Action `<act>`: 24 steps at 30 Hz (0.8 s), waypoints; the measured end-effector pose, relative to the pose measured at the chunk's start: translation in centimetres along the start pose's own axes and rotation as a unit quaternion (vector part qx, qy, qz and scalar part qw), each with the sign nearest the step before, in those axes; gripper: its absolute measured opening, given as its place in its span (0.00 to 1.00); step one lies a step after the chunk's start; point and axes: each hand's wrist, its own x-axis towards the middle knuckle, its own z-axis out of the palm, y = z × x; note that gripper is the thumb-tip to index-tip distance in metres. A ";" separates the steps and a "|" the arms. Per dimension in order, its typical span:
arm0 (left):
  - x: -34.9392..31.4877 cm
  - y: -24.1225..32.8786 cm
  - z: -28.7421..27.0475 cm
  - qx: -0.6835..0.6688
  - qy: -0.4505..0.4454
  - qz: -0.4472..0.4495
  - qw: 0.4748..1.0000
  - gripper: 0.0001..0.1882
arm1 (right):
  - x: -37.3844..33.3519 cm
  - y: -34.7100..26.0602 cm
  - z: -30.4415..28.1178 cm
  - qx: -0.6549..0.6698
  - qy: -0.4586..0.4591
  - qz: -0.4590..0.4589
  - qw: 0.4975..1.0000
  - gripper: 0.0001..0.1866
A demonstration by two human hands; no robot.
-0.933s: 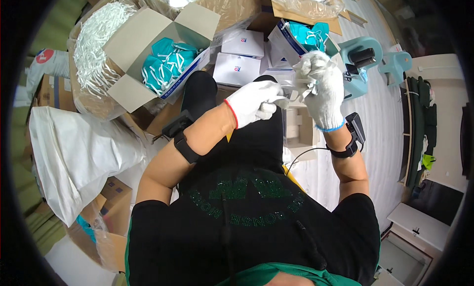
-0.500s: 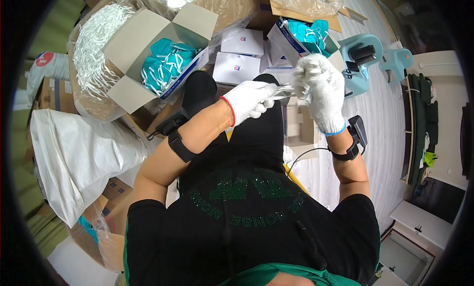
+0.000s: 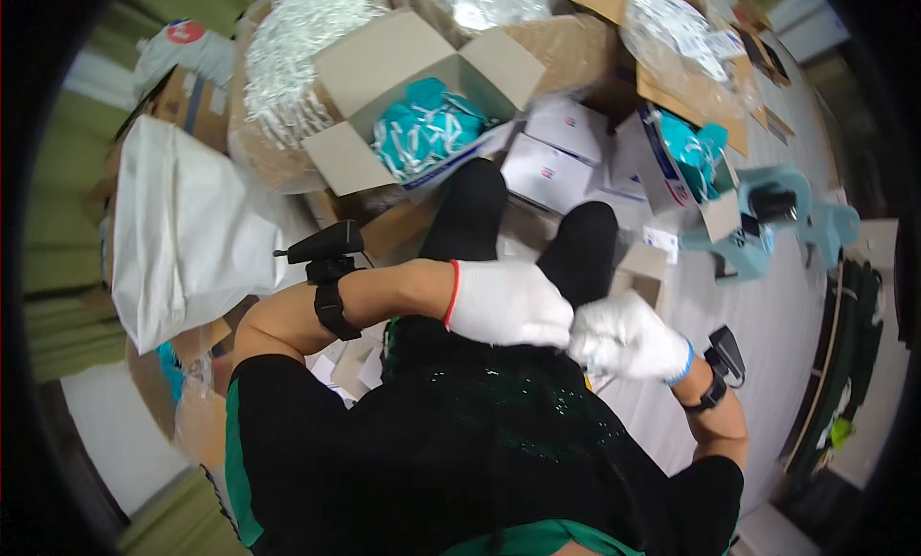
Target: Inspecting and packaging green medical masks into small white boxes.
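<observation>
My left hand (image 3: 510, 304), in a white knit glove with a red cuff, is held in front of my lap with its fingers curled closed. Beside it, almost touching at the fingertips, is my right hand (image 3: 628, 338), in a white glove with a blue cuff. Its fingers are pinched together too. A small pale bit shows under the right fingers, too blurred to name. Whatever the left fingers hold is hidden. Beyond my knees, an open carton (image 3: 384, 62) contains teal face masks (image 3: 429, 129) with white straps.
A heap of white straps (image 3: 297, 57) fills a box at the far left. White boxes (image 3: 547, 172) are stacked past my knees. Another carton of teal masks (image 3: 693, 153) stands right of them, near a pale blue-green machine (image 3: 772, 191). A white sack (image 3: 192, 230) leans at left.
Both hands have come down nearer my body and closer together. The white straps seen between them earlier no longer show clearly. My view has shifted, moving the boxes rightward in the picture.
</observation>
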 end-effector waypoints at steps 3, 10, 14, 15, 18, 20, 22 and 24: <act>-1.6 2.1 0.2 0.060 0.026 0.067 0.996 0.08 | -0.1 -1.3 -0.3 -0.121 -0.035 -0.106 0.986 0.09; -4.5 5.0 -1.0 0.028 0.038 -0.007 0.999 0.12 | -0.7 -1.8 -1.1 -0.186 -0.015 -0.184 0.965 0.06; -6.0 6.3 -2.0 -0.029 0.033 -0.097 0.994 0.12 | -0.6 -2.4 -1.7 -0.283 -0.062 -0.198 0.936 0.04; -6.8 6.3 -2.5 -0.032 0.026 -0.125 0.991 0.12 | -2.7 0.0 -1.1 -0.219 0.082 -0.187 0.954 0.05; -13.7 5.9 -5.2 -0.109 0.299 -0.325 0.891 0.09 | -7.2 4.0 -4.8 -0.057 0.332 0.125 0.933 0.11; -19.3 2.2 -5.2 0.080 0.319 -0.348 0.878 0.12 | -8.3 5.9 -8.3 0.024 0.378 0.146 0.914 0.09; -23.2 -2.4 -4.3 -0.319 0.431 -0.549 0.641 0.11 | -8.0 10.0 -7.7 0.119 0.476 0.119 0.864 0.08; -29.4 -11.6 -1.7 -0.426 0.446 -0.516 0.594 0.11 | -7.0 12.7 -6.8 0.305 0.467 0.086 0.826 0.11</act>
